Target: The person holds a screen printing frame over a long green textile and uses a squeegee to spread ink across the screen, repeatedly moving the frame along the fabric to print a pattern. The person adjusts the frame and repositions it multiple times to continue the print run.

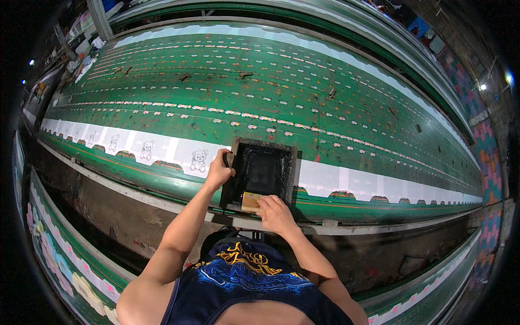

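Note:
A dark, rectangular screen-printing frame (293, 169) lies over a white fabric strip (325, 179) near the front edge of the long green table. My left hand (219, 171) is closed around a grip at the frame's left side. In my right hand (277, 214) is a squeegee (250, 201) with a yellowish wooden body, held at the near end inside the frame. Black ink smears the mesh (261, 167). Left of the frame, the strip carries black outlines of teddy bears, the closest being one bear print (199, 160). Whatever is under the frame is hidden.
The green table (216, 89) bears rows of small printed marks and several short brown pieces, one a dark brown piece (186, 77). Another white strip (179, 33) runs along its far side. Behind me stands a second table with pastel cloth pieces (59, 265). A metal post (99, 19) rises at the far left.

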